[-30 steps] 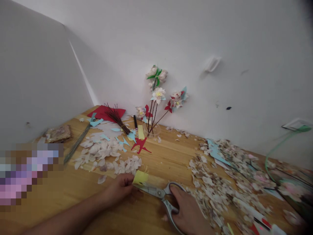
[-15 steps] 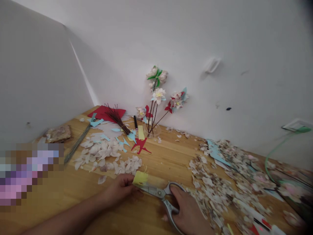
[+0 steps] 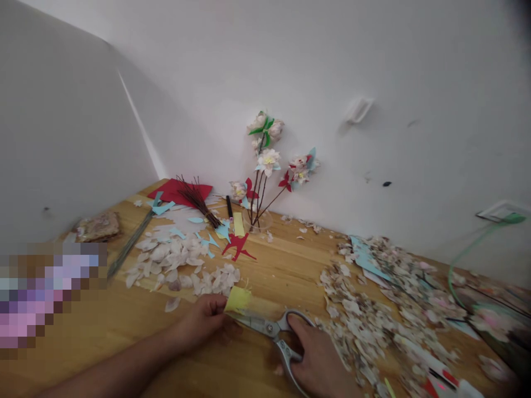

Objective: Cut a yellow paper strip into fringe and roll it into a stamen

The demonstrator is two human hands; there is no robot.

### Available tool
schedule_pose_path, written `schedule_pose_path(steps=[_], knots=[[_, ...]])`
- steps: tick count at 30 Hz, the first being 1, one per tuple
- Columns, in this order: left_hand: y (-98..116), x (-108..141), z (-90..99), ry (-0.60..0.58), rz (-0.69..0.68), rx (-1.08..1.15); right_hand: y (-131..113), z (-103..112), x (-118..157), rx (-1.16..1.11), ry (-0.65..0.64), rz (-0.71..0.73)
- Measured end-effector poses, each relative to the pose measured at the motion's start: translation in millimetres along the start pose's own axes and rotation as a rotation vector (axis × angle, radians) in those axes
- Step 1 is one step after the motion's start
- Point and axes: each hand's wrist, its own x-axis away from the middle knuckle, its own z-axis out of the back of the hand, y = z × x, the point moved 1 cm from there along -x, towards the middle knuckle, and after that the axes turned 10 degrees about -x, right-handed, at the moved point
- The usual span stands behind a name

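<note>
Dim, soft light greys the wall [image 3: 315, 66], fine detail blurs, and pixelation masks the lower left.

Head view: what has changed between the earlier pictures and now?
Nothing was taken hold of or let go, and no clear movement shows. The left hand still pinches the yellow paper; the right hand still holds the scissors by its lower edge.
</note>
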Motion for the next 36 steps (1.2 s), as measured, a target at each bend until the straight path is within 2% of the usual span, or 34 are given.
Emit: schedule_pose_path(steps=[11,17,36], knots=[[-7.2,-1.3,1.9,0.008,0.004,0.010,5.4,-3.7,-0.5,0.001,-0.001,-0.013],[-3.5,0.3,1.5,0.008,0.022,0.008,4.6,-2.3,-0.2,-0.013,0.040,0.016],[-0.6,2.3,3.3,-0.005,0.031,0.004,4.6,0.9,0.2,0.024,0.013,0.020]])
